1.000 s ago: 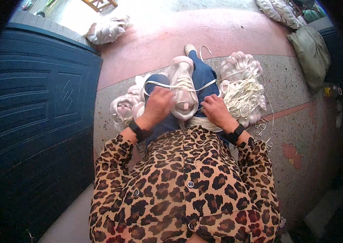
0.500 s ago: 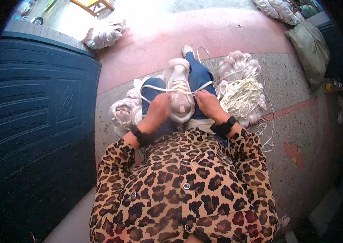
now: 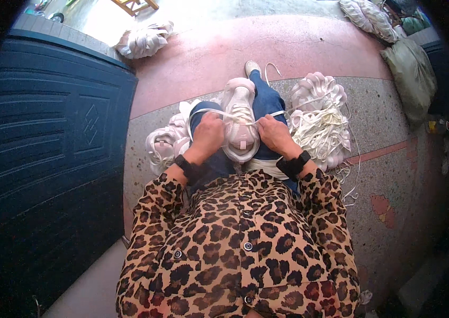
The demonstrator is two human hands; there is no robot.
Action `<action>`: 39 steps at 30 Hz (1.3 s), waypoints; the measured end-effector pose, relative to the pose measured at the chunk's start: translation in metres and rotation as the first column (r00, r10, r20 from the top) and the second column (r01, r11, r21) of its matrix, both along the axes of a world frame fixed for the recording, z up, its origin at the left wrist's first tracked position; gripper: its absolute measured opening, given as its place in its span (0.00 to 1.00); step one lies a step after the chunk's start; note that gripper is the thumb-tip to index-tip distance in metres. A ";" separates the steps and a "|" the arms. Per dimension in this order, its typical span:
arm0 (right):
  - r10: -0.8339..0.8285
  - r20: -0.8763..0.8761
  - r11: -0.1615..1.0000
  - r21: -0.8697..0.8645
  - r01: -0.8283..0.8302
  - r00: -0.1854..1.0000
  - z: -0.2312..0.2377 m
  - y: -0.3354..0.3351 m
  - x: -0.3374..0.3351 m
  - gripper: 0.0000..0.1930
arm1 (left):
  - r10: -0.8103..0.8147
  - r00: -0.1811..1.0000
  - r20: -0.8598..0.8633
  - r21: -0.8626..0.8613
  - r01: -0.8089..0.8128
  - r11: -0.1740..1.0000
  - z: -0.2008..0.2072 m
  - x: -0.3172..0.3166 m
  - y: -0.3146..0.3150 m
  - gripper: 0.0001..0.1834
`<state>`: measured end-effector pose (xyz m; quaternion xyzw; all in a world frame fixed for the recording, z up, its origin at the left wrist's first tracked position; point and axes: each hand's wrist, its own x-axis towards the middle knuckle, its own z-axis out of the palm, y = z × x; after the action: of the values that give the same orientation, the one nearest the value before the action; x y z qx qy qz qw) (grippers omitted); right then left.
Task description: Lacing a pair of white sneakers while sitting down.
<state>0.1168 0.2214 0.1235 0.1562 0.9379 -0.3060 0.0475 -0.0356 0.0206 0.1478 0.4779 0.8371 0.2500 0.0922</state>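
A pale pink and white sneaker (image 3: 241,139) rests between my knees, its rounded toe toward me. White shoelace (image 3: 229,114) crosses the rows on its front, with loose lengths passing out over both legs. My left hand (image 3: 208,132), at the sneaker's left side, has its fingers closed on the lace; the fingertips are partly hidden. On the opposite side, my right hand (image 3: 276,133) pinches the lace close to the upper.
Right of my legs, a heap of loose white laces (image 3: 317,130) lies on pale pink shoe parts (image 3: 320,90). More pink shoes (image 3: 162,146) are at the left. A blue panelled door (image 3: 55,143) stands left; a filled sack (image 3: 411,74) is at the far right.
My left hand has shifted slightly outward and away from me, beside the sneaker. My right hand stays about where it was on the lace. The whole view has shifted a little.
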 end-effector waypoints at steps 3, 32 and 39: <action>0.032 0.010 0.999 0.013 -0.032 0.999 0.002 0.002 0.000 0.11 | -0.032 0.999 -0.039 -0.061 0.030 0.998 0.000 -0.001 -0.006 0.08; -0.056 -0.150 0.952 0.290 0.098 0.987 0.005 -0.033 0.004 0.10 | -0.027 0.947 -0.321 -0.122 -0.013 0.992 0.031 0.014 0.015 0.13; -0.077 -0.081 0.856 0.506 0.107 0.994 0.013 -0.033 0.006 0.11 | -0.075 0.954 -0.289 -0.293 -0.014 0.956 0.026 0.024 0.004 0.12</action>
<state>0.1224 0.1881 0.1365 0.1990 0.9778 -0.0534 -0.0373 -0.0113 0.0246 0.1735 0.5041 0.8615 0.0478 0.0385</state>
